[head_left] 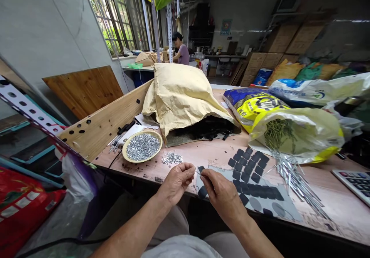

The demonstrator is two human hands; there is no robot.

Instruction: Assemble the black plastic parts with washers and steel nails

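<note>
1. Pinching a thin metal nail (pixel 197 172), the left hand (pixel 175 183) holds it between thumb and fingertips while the right hand (pixel 224 198) closes on it from the other side; neither hand is spread. Both hands meet close to the body at the edge of the wooden workbench (pixel 332 188), a position that seems suited to steadying so fine an item.
2. Dark rubber pads (pixel 245 177) lie in loose rows on a grey sheet (pixel 285 210) just right of the hands. One pad (pixel 202 192) sits beside the right hand, apparently within easy reach.
3. Tiny silvery metal bits fill a shallow round dish (pixel 123 153) left of the hands. A small loose heap (pixel 172 158) lies nearer, perhaps spread out for easier picking.
4. Loose nails (pixel 291 175) fan across the bench from a yellow-trimmed plastic bag (pixel 315 129), its mouth turned toward the hands, probably to let them slide out.
5. A co-worker (pixel 180 50) sits at a farther table beyond a kraft paper sack (pixel 179 100).
</note>
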